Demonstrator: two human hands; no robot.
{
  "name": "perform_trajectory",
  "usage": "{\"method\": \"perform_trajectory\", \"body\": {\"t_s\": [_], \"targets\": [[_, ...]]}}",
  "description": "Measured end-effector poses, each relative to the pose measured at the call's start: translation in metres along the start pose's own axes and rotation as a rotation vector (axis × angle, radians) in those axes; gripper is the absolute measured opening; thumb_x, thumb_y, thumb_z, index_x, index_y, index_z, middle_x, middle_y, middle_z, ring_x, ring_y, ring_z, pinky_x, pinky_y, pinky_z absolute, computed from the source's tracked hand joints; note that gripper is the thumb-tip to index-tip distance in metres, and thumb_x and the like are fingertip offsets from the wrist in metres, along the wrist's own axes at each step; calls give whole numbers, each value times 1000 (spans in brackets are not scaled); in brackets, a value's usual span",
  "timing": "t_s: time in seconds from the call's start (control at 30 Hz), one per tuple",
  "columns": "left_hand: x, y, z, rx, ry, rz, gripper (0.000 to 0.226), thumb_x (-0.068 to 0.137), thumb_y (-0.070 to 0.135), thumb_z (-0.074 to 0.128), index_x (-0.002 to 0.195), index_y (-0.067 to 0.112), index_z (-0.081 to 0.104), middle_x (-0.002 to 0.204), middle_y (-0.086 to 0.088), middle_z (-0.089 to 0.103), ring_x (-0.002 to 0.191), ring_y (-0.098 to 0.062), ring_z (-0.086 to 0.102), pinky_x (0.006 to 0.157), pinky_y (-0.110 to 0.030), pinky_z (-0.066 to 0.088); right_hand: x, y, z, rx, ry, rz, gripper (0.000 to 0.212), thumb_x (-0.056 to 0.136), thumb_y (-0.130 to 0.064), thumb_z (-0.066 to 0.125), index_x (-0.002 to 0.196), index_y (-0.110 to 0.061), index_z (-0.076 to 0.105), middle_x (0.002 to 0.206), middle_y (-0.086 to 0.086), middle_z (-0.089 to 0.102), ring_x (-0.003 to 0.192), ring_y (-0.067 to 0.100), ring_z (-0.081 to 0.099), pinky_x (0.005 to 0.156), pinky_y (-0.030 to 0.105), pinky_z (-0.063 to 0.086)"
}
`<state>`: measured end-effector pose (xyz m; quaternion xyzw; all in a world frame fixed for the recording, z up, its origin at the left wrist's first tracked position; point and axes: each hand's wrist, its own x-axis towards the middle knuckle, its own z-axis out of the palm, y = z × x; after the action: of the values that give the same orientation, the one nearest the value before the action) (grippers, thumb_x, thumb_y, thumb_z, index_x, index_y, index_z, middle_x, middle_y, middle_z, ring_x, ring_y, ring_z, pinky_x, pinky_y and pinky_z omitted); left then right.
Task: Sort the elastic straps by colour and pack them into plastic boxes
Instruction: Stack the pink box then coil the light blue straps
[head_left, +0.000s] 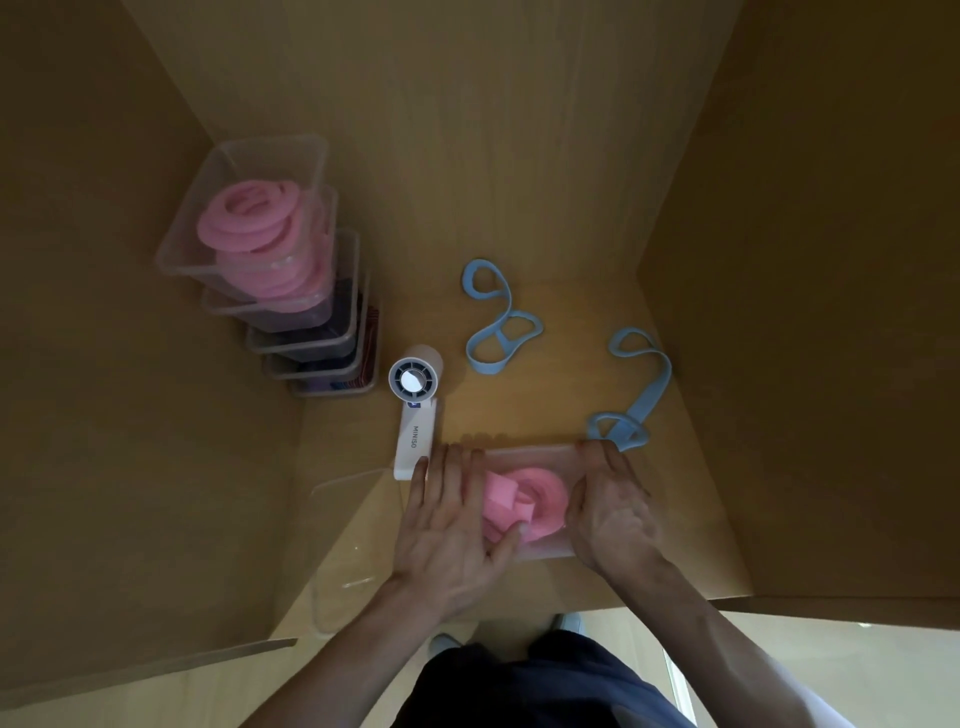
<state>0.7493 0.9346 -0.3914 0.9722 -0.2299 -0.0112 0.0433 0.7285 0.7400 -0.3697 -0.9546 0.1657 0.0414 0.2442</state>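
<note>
A clear plastic box (535, 457) with a coiled pink strap (535, 501) inside lies on the wooden surface in front of me. My left hand (452, 525) lies flat over its left side, fingers spread, thumb against the pink strap. My right hand (613, 512) grips the box's right wall. Two light blue straps lie loose: one (496, 319) at the centre, another (636, 392) to the right, its near end touching the box's far right corner.
A stack of clear boxes (260, 260) stands at the far left, the top ones with pink straps, lower ones with darker ones. A white handheld fan (415, 410) lies beside the stack. Another clear empty box (348, 551) sits left of my hands. Wooden walls enclose the space.
</note>
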Motion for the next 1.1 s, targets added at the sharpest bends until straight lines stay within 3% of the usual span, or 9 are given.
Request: {"method": "perform_trajectory", "body": {"t_s": [0.1, 0.17, 0.27, 0.37, 0.5, 0.7, 0.9, 1.0, 1.1], "targets": [[9, 3, -11, 25, -65, 39, 96, 87, 85, 25, 153, 16, 34, 143, -25, 42, 139, -39, 34, 122, -54, 16, 2, 0, 1, -32, 29, -77, 47, 83, -10, 45, 130, -11, 53, 126, 8, 58, 115, 30, 58, 91, 36, 48], [14, 5, -12, -5, -125, 85, 99, 84, 89, 20, 161, 28, 11, 159, -23, 24, 151, -36, 14, 123, -55, 8, 4, 5, 6, -34, 73, -168, 56, 77, -20, 34, 125, -6, 58, 124, 11, 62, 113, 33, 61, 93, 41, 52], [16, 3, -7, -66, -118, 135, 109, 80, 94, 23, 162, 26, 3, 169, -5, -6, 156, -24, -7, 124, -53, 5, 9, 16, 8, -30, 3, -375, 62, 85, -26, 33, 142, -9, 52, 147, 6, 52, 138, 28, 46, 113, 47, 39], [16, 1, -4, -72, -117, 147, 115, 76, 97, 27, 162, 22, 10, 170, -3, -3, 156, -24, -2, 124, -52, 8, 12, 23, 8, -46, -86, -552, 57, 99, -32, 32, 154, -16, 38, 159, 0, 37, 151, 18, 24, 123, 40, 21], [17, 2, -7, -86, -105, 149, 114, 76, 97, 21, 161, 20, 19, 166, -9, 19, 153, -31, 16, 123, -53, 12, 14, 22, 7, -86, -161, -560, 67, 102, -51, 18, 161, -19, 17, 167, -3, 15, 155, 13, 1, 126, 39, 9], [18, 4, -6, -99, -40, 147, 113, 74, 97, 24, 155, 20, 35, 148, -12, 43, 137, -37, 38, 118, -57, 26, 14, 18, 9, -65, -142, -563, 68, 101, -53, 27, 160, -20, 20, 167, -1, 18, 155, 12, 2, 126, 32, 6], [17, 0, -7, -332, -19, 151, 105, 74, 86, 54, 152, 19, 35, 156, -3, 31, 146, -25, 26, 118, -44, 31, 17, 21, 8, 255, -146, -472, 61, 90, -37, 48, 150, -29, 42, 153, -13, 41, 146, 7, 24, 119, 30, 27], [15, -7, -7, -598, 39, 150, 102, 75, 64, 75, 153, 16, 32, 159, -1, 24, 150, -17, 20, 121, -38, 28, 15, 22, 4, 224, -168, -475, 65, 89, -40, 44, 152, -25, 39, 155, -12, 39, 147, 9, 22, 121, 29, 24], [5, -18, -11, -772, -19, 37, 117, 69, 59, 84, 158, 20, 18, 165, 4, 11, 154, -7, 7, 122, -30, 20, 15, 21, -2, 23, -215, -517, 66, 96, -47, 36, 158, -25, 26, 164, -11, 24, 151, 10, 12, 122, 24, 10]]}}
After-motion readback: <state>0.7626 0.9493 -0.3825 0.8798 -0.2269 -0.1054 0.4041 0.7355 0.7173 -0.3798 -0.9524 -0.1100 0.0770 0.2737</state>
